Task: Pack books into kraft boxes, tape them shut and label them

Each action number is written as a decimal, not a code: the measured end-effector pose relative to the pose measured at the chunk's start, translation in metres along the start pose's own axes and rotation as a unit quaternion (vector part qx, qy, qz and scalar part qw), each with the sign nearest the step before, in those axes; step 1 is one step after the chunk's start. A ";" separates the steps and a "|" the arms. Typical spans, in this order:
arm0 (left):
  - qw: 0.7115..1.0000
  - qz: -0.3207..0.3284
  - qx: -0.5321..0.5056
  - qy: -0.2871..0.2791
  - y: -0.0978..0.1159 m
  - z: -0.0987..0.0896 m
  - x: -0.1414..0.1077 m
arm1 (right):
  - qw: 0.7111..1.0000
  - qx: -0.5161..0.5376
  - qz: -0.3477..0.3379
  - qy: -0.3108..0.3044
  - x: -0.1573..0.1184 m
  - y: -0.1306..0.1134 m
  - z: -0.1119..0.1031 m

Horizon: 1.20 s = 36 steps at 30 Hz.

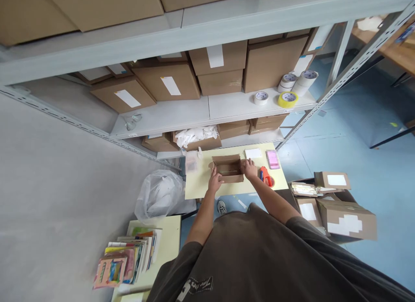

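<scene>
A small cardboard box (231, 179) stands on the pale yellow table (197, 190), its top flaps raised and its inside facing up. My left hand (215, 179) grips the box at its left end, fingers over the wall. At the opposite end, my right hand (249, 168) holds a side flap, with some fingertips hidden. Just right of that hand lies a red tape dispenser (266, 176). White paper (253, 153) and a pink item (272, 159), blurred over, are near the table's back right. A clear plastic bag (192, 162) lies at the left.
Metal shelving (181, 111) with cartons and tape rolls (288, 99) rises behind the table. A large plastic bag (160, 194) is at the left, by stacked books (129, 254). On the right, a bin holds several packed boxes (346, 215).
</scene>
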<state>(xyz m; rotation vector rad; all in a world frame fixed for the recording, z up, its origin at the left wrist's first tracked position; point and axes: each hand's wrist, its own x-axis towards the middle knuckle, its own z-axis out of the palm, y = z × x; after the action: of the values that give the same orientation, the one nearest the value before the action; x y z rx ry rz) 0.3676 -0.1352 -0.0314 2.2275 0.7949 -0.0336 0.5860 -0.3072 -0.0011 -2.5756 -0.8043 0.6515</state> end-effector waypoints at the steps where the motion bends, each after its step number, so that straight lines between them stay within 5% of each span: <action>1: 1.000 -0.001 0.000 0.002 0.001 0.001 -0.001 | 1.000 -0.012 -0.007 0.004 0.001 0.002 0.000; 10: 0.999 -0.016 0.025 -0.045 0.006 -0.008 0.003 | 0.978 -0.097 -0.175 -0.055 0.023 -0.004 -0.003; 25: 0.999 -0.026 0.009 0.022 0.003 0.028 -0.005 | 0.988 -0.041 -0.028 -0.143 0.049 0.000 0.006; 32: 0.986 -0.013 0.033 0.164 -0.003 0.047 -0.028 | 0.995 -0.091 -0.022 0.022 0.024 -0.023 0.012; 36: 0.984 0.015 -0.003 0.179 -0.022 0.027 -0.034 | 0.986 -0.055 -0.094 0.124 0.007 -0.057 0.018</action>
<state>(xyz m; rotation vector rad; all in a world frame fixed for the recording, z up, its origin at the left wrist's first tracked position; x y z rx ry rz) 0.3339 -0.1599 -0.0563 2.2707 0.9485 0.3931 0.5570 -0.2556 0.0081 -2.5673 -1.0055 0.2300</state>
